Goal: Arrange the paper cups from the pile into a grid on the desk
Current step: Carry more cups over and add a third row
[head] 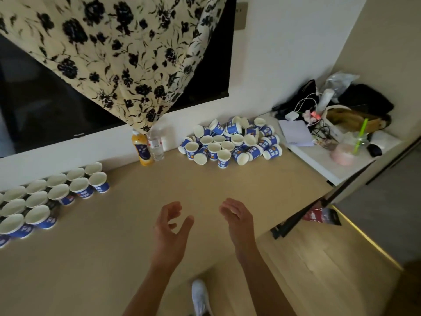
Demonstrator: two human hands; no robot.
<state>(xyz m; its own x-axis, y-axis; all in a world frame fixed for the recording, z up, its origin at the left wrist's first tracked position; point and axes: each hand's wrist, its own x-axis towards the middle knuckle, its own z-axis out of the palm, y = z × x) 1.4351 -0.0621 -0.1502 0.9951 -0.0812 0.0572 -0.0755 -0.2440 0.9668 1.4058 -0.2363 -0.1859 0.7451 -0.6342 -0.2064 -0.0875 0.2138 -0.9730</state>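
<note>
A pile of blue-and-white paper cups [230,142] lies jumbled at the back of the tan desk [127,224], against the wall. At the left edge, several cups stand upright in rows as a grid [45,199]. My left hand [172,229] and my right hand [238,221] hover side by side over the bare middle of the desk, below the pile. Both hold nothing, and their fingers are loosely spread. Neither hand touches a cup.
An orange juice bottle [141,147] and a clear water bottle [156,143] stand by the wall between grid and pile. A white side table [323,160] at the right carries cables, bags and a pink drink [344,153]. A floral cloth [118,55] hangs over a dark screen.
</note>
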